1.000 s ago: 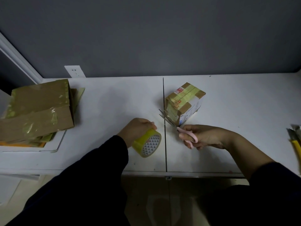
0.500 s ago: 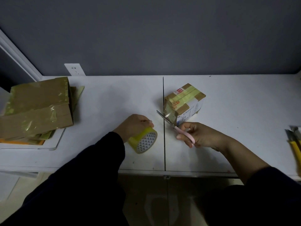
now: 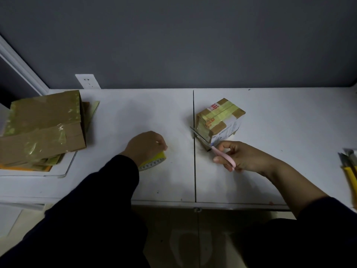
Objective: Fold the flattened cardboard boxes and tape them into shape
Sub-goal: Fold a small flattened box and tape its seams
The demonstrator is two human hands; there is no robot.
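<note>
- I'm watching from the head camera, and my left hand [image 3: 145, 147] is gripping the yellow roll of packing tape [image 3: 155, 161]. The fingers are curled over its top, pinning it to the white tabletop [image 3: 135, 113], well to the left of the box.
- I reckon I'm anchoring the roll there so that any strip running to the box stays taut. The strip itself is too faint to make out.
- My right hand [image 3: 245, 157] is holding the pink-handled scissors [image 3: 212, 148], fingers curled round the loops. The blades are angling up and left to the near-left bottom corner of the box, and they look almost closed.
- That's where the tape leaves the cardboard, so it's the sensible place to snip.
- The small brown cardboard box banded in yellowish tape [image 3: 220, 120] is standing upright just right of the tabletop seam. Its flaps are closed and taped over the top and down the near face, so this one looks close to finished.
- The stack of flattened brown cardboard boxes [image 3: 42, 126] is lying far left on a white tray [image 3: 63, 171], waiting its turn.
- Yellow-handled cutters [image 3: 350, 171] are sitting at the right edge, well away from my hands.
</note>
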